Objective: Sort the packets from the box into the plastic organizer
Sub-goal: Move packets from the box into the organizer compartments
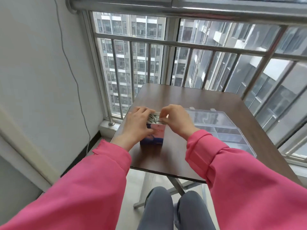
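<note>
left hand (138,124) is gripping the blue-and-pink cardboard box (153,134), fingers curled round its left side | right hand (176,119) is pinching silvery packets (154,118) at the box's open top (contents blurred) | clear plastic organizer (221,130) is lying open just right of the box | all sitting on the dark brown tabletop (166,160)

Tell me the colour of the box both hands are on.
Pink above, blue below, seen in the head view: the box.
</note>
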Motion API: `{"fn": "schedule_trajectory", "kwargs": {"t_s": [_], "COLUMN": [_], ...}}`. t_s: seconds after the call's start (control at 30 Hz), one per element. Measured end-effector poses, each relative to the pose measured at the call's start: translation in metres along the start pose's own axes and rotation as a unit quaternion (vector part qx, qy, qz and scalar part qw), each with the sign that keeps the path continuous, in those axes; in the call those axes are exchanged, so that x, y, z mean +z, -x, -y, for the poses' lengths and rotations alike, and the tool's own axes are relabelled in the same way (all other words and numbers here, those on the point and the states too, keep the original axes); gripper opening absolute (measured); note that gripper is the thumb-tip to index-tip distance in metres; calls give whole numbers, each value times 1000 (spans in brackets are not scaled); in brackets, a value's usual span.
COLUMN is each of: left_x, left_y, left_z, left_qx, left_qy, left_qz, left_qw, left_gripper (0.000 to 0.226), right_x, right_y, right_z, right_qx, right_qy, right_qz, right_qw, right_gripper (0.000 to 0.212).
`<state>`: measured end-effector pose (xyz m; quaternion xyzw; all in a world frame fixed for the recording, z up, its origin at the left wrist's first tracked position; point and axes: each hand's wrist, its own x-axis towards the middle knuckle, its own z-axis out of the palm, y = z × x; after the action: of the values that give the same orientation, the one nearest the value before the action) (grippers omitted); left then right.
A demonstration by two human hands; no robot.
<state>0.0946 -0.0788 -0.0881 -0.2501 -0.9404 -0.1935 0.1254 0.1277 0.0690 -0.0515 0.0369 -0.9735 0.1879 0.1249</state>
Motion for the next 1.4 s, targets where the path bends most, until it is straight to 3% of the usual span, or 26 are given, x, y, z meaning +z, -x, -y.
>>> {"fn": "schedule_trajectory", "kwargs": {"t_s": [0.23,0.37,0.63,0.77,1.1,1.4], "left_x": [1,1,4,4,-1,-3], "left_y": [6,9,21,24,14,-1], "left_z": [0,-1,-2,-3,-6,-5], "left_qx": [7,14,28,31,20,0], "left_qy": [12,18,23,17,-9,-15], "left_qz": [-11,-18,-60,-72,-11,42], "left_qw": [1000,1000,998,997,1000,999], "left_gripper": [67,68,72,70,73,74], "right_x": [3,-2,-5,-3,-2,-7], "right_y": [-4,-4,0,6,7,2], "right_z": [-5,-6,4,-3,-1,-9], "right_qx": [2,1,-38,-30,-36,-16], "right_qy": [-5,-20,60,2,-8,-111], "right_qz": [25,21,25,3,13,-114], "right_qw": [1000,1000,997,1000,999,987], "right_gripper": [20,8,12,12,17,15]}}
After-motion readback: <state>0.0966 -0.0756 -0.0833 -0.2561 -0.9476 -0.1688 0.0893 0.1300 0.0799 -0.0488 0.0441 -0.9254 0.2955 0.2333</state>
